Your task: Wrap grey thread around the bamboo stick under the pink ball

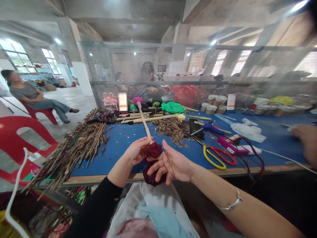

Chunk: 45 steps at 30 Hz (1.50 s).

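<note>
My left hand [135, 150] is closed around the upper part of a dark red gathered cloth [156, 150], where a pale wooden stick [147, 129] comes out of it. The stick slants up and away from me, towards a magenta ball [137, 100]; I cannot tell whether the two are joined. Beside the cloth, my right hand [172, 162] has its palm turned up and its fingers spread across the bundle's front. A lower dark red lump [153, 180] hangs at the table's edge, partly hidden by those fingers.
Dry twigs [83, 145] are heaped at left, with crumbled brown bits [170, 130] ahead. Scissors [218, 157] and a purple glue gun [230, 145] with a cord lie at right. A perforated metal screen [153, 56] stands behind. Another person's hand [305, 138] is at far right.
</note>
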Available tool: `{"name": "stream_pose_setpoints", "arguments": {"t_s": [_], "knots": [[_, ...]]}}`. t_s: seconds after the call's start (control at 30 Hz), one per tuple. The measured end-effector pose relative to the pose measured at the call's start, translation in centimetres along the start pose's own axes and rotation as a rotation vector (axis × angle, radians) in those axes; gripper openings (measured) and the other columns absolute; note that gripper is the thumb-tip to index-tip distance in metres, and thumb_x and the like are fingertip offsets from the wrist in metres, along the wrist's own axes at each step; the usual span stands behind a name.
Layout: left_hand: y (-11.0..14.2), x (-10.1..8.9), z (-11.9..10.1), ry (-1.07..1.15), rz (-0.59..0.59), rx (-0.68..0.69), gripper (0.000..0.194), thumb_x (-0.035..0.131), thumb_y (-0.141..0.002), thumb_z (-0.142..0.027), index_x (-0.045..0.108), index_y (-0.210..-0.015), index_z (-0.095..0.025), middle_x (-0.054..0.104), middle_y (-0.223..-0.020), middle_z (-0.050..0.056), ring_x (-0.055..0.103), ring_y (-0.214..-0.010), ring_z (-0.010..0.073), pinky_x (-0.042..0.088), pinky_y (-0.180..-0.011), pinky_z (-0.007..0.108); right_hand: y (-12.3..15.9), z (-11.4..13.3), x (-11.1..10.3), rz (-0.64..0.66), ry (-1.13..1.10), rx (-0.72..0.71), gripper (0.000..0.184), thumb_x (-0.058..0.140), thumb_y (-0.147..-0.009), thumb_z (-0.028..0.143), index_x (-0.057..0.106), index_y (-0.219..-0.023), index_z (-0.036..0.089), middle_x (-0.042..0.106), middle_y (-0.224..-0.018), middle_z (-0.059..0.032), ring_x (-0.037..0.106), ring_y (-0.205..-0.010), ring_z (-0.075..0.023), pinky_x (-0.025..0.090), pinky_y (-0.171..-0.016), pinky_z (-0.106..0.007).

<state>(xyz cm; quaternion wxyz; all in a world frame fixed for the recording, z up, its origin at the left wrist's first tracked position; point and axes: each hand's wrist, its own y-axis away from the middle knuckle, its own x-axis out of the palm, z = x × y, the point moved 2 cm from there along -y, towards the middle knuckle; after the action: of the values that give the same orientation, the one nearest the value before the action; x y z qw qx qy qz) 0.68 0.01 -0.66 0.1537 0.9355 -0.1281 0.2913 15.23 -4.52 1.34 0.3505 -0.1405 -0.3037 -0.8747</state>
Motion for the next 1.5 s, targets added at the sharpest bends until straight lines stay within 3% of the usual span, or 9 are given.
{"name": "stream_pose_setpoints", "arguments": {"t_s": [0.07, 0.2, 0.6, 0.77, 0.93, 1.07, 1.2, 1.33, 1.5], "knots": [[0.0, -0.1, 0.0, 0.008, -0.018, -0.003, 0.014, 0.064, -0.076, -0.015, 0.064, -0.089, -0.013, 0.068, -0.072, 0.003, 0.064, -0.060, 0.0121, 0.049, -0.053, 0.020, 0.2, -0.7, -0.3, 0.065, -0.011, 0.035, 0.088, 0.003, -0.079, 0.073, 0.058, -0.101, 0.008, 0.069, -0.088, -0.0188, 0.068, -0.060, -0.0194, 0.051, -0.036, -0.024], [-0.1, -0.2, 0.3, -0.019, -0.034, -0.014, 0.018, 0.066, -0.075, -0.018, 0.065, -0.092, -0.013, 0.069, -0.075, 0.004, 0.063, -0.058, 0.0101, 0.048, -0.051, 0.018, 0.2, -2.0, -0.1, 0.070, 0.044, 0.085, 0.077, 0.014, -0.085, 0.067, 0.060, -0.096, 0.006, 0.070, -0.084, -0.0176, 0.068, -0.056, -0.0177, 0.050, -0.035, -0.021], [-0.3, -0.3, 0.5, -0.105, 0.042, 0.009, 0.019, 0.067, -0.074, -0.021, 0.063, -0.090, -0.012, 0.066, -0.074, 0.003, 0.059, -0.052, 0.0091, 0.043, -0.042, 0.017, -1.7, -0.4, -0.2, -0.208, -0.003, -0.146, 0.032, 0.039, -0.094, 0.028, 0.057, -0.077, 0.008, 0.067, -0.059, -0.0067, 0.060, -0.042, -0.0084, 0.047, -0.037, -0.013], [-0.3, -0.2, 0.2, -0.154, 0.018, 0.003, 0.021, 0.068, -0.073, -0.020, 0.062, -0.091, -0.012, 0.066, -0.076, 0.004, 0.059, -0.051, 0.0088, 0.044, -0.044, 0.017, -1.9, -0.8, -0.1, -0.272, 0.030, -0.181, 0.028, 0.042, -0.092, 0.026, 0.055, -0.075, 0.009, 0.063, -0.054, -0.0042, 0.057, -0.039, -0.0074, 0.044, -0.034, -0.011], [-0.7, -0.2, -0.4, -0.195, -0.046, 0.103, 0.028, 0.073, -0.069, -0.024, 0.058, -0.090, -0.012, 0.066, -0.073, 0.004, 0.060, -0.053, 0.0079, 0.047, -0.050, 0.017, -1.0, -1.4, -0.5, 0.014, -0.108, -0.058, 0.077, 0.012, -0.085, 0.068, 0.058, -0.096, 0.007, 0.068, -0.085, -0.0159, 0.067, -0.063, -0.0178, 0.053, -0.040, -0.024], [-0.9, -0.3, -0.3, -0.223, -0.034, 0.118, 0.030, 0.074, -0.067, -0.017, 0.057, -0.092, -0.010, 0.067, -0.073, 0.005, 0.061, -0.054, 0.0094, 0.048, -0.051, 0.018, -0.9, -2.4, -1.4, 0.094, -0.212, -0.126, 0.087, 0.005, -0.082, 0.071, 0.058, -0.104, 0.006, 0.067, -0.092, -0.0188, 0.068, -0.067, -0.0193, 0.054, -0.045, -0.026], [-0.4, -0.1, -0.2, -0.157, 0.037, 0.077, 0.029, 0.067, -0.072, -0.011, 0.057, -0.099, -0.010, 0.069, -0.080, 0.008, 0.065, -0.062, 0.0118, 0.051, -0.056, 0.019, -1.0, -3.8, -1.5, 0.119, -0.178, -0.206, 0.066, 0.029, -0.085, 0.064, 0.057, -0.105, 0.008, 0.067, -0.091, -0.0163, 0.067, -0.067, -0.0168, 0.052, -0.045, -0.021], [0.2, 0.2, -0.3, -0.094, 0.080, 0.040, 0.029, 0.061, -0.075, -0.007, 0.056, -0.103, -0.010, 0.068, -0.083, 0.009, 0.067, -0.072, 0.0148, 0.052, -0.062, 0.022, -0.6, -4.7, -1.1, 0.093, 0.023, -0.277, 0.050, 0.070, -0.070, 0.043, 0.054, -0.106, 0.011, 0.067, -0.087, -0.0107, 0.064, -0.064, -0.0133, 0.049, -0.043, -0.016], [0.4, -0.4, -0.1, -0.057, 0.088, 0.055, 0.030, 0.058, -0.075, -0.006, 0.057, -0.105, -0.011, 0.065, -0.083, 0.006, 0.065, -0.072, 0.0137, 0.050, -0.057, 0.021, -0.3, -5.8, -0.5, 0.021, 0.265, -0.186, 0.051, 0.074, -0.064, 0.040, 0.054, -0.101, 0.012, 0.065, -0.082, -0.0077, 0.060, -0.060, -0.0110, 0.045, -0.043, -0.016]]}}
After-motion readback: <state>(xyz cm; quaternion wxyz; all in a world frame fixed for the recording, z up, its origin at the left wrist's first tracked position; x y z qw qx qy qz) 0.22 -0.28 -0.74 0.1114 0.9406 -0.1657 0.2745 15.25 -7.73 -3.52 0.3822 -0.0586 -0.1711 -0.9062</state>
